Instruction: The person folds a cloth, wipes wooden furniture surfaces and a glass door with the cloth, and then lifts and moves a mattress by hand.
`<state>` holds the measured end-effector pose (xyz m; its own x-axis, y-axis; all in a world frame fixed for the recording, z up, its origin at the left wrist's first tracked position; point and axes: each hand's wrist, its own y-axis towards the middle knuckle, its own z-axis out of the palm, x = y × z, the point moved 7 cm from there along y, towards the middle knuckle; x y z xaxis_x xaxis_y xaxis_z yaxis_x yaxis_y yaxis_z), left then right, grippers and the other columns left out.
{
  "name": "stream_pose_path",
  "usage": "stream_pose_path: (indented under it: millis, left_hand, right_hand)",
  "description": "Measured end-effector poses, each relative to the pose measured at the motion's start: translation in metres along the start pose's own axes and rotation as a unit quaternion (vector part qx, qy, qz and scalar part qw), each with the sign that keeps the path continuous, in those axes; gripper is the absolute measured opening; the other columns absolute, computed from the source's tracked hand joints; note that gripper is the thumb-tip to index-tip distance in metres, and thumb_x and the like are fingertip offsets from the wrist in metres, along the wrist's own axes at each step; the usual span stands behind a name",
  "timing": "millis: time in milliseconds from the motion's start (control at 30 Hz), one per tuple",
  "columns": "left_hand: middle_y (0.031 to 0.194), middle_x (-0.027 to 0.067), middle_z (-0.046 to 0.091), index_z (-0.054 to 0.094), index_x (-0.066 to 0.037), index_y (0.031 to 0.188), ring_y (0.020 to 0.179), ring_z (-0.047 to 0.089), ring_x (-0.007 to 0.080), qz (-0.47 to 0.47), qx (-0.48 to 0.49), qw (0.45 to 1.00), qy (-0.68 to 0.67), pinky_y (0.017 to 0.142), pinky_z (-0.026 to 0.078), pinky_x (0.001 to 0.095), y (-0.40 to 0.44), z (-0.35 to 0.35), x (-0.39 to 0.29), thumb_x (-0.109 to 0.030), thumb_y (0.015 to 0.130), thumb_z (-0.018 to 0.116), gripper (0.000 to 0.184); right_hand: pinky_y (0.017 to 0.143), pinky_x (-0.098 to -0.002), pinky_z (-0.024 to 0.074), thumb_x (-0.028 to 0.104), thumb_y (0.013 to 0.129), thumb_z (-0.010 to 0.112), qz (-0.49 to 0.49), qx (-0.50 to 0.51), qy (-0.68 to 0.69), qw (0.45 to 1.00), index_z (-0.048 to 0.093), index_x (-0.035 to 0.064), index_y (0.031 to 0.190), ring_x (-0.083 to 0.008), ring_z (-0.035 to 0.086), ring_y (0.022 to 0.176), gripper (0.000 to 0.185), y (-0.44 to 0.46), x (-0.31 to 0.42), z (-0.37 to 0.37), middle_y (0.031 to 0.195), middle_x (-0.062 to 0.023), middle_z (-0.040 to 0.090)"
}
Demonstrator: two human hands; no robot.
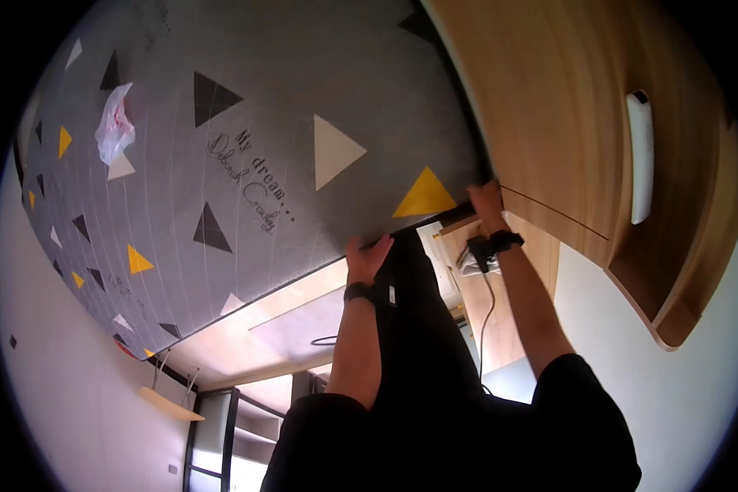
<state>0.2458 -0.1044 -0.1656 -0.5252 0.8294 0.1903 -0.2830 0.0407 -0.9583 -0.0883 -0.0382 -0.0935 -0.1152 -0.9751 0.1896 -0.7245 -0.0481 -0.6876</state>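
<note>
A grey bed sheet [279,74] printed with yellow, white and dark triangles and some script covers a mattress. At the mattress's near edge, my left hand [367,258] is closed around the sheet's border, with part of its fingers hidden. Farther right, my right hand [486,203] grips the sheet at the corner beside the wooden headboard [541,107]; its fingertips are hard to make out. Both wrists wear dark bands.
A crumpled plastic bag [116,127] lies on the bed. On the headboard is a long white fixture [641,156]. A bedside unit [500,316] with a cable [490,312] stands by my right arm. A glass-fronted cabinet [213,426] and a hanging shelf [170,404] appear lower left.
</note>
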Motion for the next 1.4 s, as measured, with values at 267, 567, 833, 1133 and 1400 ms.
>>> stream_pose_path:
  millis: [267,567,833,1133,1400]
  left_hand:
    - [0.108,0.0225,0.049,0.048,0.002,0.106,0.106,0.050,0.0379,0.016,-0.063,0.993,0.100,0.090,0.045,0.0536,0.017,-0.026,0.003,-0.015,0.082,0.057,0.030]
    - [0.069,0.0099,0.049,0.054,-0.004,0.079,0.069,0.049,0.0209,0.109,-0.036,0.992,-0.060,0.087,0.050,0.0446,0.028,-0.039,0.017,-0.009,0.079,0.058,0.007]
    - [0.062,0.0009,0.036,0.047,-0.007,0.070,0.055,0.038,0.0132,0.148,-0.092,0.984,0.029,0.087,0.052,0.0406,-0.051,-0.010,0.016,0.000,0.074,0.051,0.010]
    - [0.063,0.0002,0.043,0.048,-0.007,0.067,0.056,0.045,0.0119,0.168,-0.027,0.985,0.014,0.083,0.054,0.0423,-0.152,0.023,0.012,0.002,0.074,0.052,0.012]
    - [0.096,0.0133,0.060,0.052,0.000,0.088,0.098,0.056,0.0278,0.156,0.071,0.984,-0.054,0.088,0.049,0.0381,-0.241,0.022,-0.015,-0.005,0.076,0.048,0.013]
  right_hand:
    - [0.086,-0.0460,0.0394,0.022,0.074,0.052,0.019,0.033,-0.120,0.992,0.043,-0.0109,0.119,-0.0427,0.050,0.102,0.056,0.047,-0.050,0.042,0.114,-0.0325,0.050]
    - [0.092,-0.0382,0.0374,0.019,0.076,0.058,0.110,0.007,0.128,0.986,0.035,-0.0073,0.128,-0.0350,0.047,0.110,0.062,0.000,-0.023,0.016,0.126,-0.0237,0.045]
    - [0.095,-0.0360,0.0359,0.019,0.074,0.060,0.052,-0.102,0.215,0.970,0.034,-0.0046,0.131,-0.0320,0.045,0.115,0.067,-0.004,-0.058,0.018,0.128,-0.0208,0.044]
    - [0.096,-0.0384,0.0377,0.018,0.076,0.065,-0.293,-0.026,0.102,0.950,0.047,-0.0009,0.120,-0.0315,0.048,0.112,0.051,-0.123,0.007,-0.043,0.119,-0.0187,0.052]
    - [0.095,-0.0302,0.0339,0.006,0.071,0.061,-0.218,0.024,0.598,0.771,0.039,-0.0012,0.129,-0.0237,0.045,0.109,0.063,-0.246,0.076,-0.122,0.123,-0.0123,0.048]
